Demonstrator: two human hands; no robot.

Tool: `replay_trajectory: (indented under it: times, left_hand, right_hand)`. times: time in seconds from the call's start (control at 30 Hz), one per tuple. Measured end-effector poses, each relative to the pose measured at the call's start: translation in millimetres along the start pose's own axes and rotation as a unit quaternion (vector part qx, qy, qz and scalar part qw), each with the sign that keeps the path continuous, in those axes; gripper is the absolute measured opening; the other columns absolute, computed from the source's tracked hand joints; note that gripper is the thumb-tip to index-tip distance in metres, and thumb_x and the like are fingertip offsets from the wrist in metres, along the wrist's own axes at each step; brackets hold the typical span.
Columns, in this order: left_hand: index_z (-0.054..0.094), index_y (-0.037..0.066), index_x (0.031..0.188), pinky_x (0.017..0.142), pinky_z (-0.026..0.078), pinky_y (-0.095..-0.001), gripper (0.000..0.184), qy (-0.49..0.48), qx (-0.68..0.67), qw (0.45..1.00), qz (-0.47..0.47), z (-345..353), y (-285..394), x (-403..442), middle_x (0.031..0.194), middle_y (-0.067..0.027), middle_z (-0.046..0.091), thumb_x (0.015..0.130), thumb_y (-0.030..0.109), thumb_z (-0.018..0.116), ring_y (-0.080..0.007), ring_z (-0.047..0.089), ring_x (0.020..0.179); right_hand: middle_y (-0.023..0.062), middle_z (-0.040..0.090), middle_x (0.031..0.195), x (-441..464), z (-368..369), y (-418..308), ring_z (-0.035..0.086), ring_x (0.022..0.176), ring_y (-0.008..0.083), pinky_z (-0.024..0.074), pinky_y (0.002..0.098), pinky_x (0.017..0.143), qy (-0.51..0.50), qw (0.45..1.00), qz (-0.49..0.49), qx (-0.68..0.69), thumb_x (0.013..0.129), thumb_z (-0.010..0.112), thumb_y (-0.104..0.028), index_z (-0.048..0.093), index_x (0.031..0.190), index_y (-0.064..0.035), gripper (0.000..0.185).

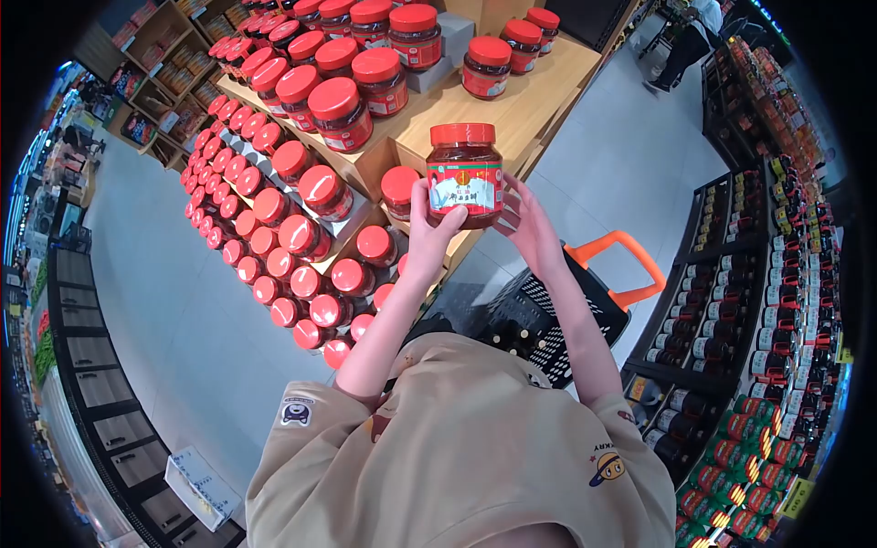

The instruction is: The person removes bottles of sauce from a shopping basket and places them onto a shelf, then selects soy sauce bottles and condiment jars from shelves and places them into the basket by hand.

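Jar [463, 178] held upright beside a packed display

The left hand [433, 228] has hold of the jar from its left and lower side, partly closed around it, with the thumb laid across the bottom of the label [464, 190]. The right hand [530, 224] is at the other side, half open, its fingers loosely parted and reaching to the jar's edge. Some fingertips are hidden, so whether this hand also grips cannot be told. The jar is out in front of the person, its red lid [462, 134] on and its label turned towards the camera.

Beyond and to the left is the wooden stand [559, 71], with rows of similar red-lidded jars [340, 111] on its top and lower steps. Below the right forearm is a black basket [598, 306] with an orange handle [639, 259]; dark bottles [516, 336] are inside it. The person wears a beige shirt [457, 438]. At far right, shelves carry rows of bottles [708, 351] and, lower down, green-and-red packs [722, 479]. Another person [681, 55] is in the aisle at top right.
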State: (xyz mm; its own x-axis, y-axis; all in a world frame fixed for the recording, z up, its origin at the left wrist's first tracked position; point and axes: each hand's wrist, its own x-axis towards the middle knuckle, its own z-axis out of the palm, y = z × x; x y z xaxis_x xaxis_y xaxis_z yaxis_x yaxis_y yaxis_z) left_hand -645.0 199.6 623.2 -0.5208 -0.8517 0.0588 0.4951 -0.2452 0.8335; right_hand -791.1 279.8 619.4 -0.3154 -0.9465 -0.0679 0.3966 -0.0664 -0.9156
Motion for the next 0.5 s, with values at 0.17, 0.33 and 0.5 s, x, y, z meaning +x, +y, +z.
replay_trajectory:
  times: [0.17, 0.33, 0.5]
  left_hand:
    - [0.034, 0.005, 0.115, 0.089, 0.042, -0.0316, 0.050, -0.006, 0.047, 0.999, -0.001, 1, 10, -21, 0.110, -0.0092, 0.049, 0.075, 0.005, 0.064, -0.0165, 0.051, 0.103]
    - [0.034, 0.004, 0.116, 0.088, 0.043, -0.0311, 0.052, 0.001, 0.033, 0.999, -0.004, 1, 12, -27, 0.110, -0.0086, 0.049, 0.074, 0.003, 0.064, -0.0161, 0.051, 0.103]
    - [0.031, 0.004, 0.122, 0.089, 0.043, -0.0316, 0.056, -0.016, 0.016, 1.000, 0.012, -7, 2, -26, 0.115, -0.0096, 0.047, 0.076, 0.005, 0.062, -0.0172, 0.051, 0.105]
  right_hand:
    - [0.0101, 0.047, 0.124, 14, 35, -10, 0.047, 0.114, 0.0198, 0.0370, 0.0371, 0.095, -0.043, 0.994, 0.055, 0.089, 0.095, 0.028, -0.040, 0.035, 0.128, -0.0057, 0.048]
    - [0.0082, 0.054, 0.115, 13, 41, -5, 0.054, 0.104, 0.0164, 0.0424, 0.0343, 0.089, -0.041, 0.990, 0.050, 0.122, 0.094, 0.034, -0.040, 0.042, 0.122, -0.0070, 0.044]
    - [0.0080, 0.053, 0.116, 13, 39, -2, 0.052, 0.106, 0.0162, 0.0426, 0.0333, 0.088, -0.034, 0.990, 0.050, 0.130, 0.093, 0.035, -0.040, 0.042, 0.122, -0.0081, 0.044]
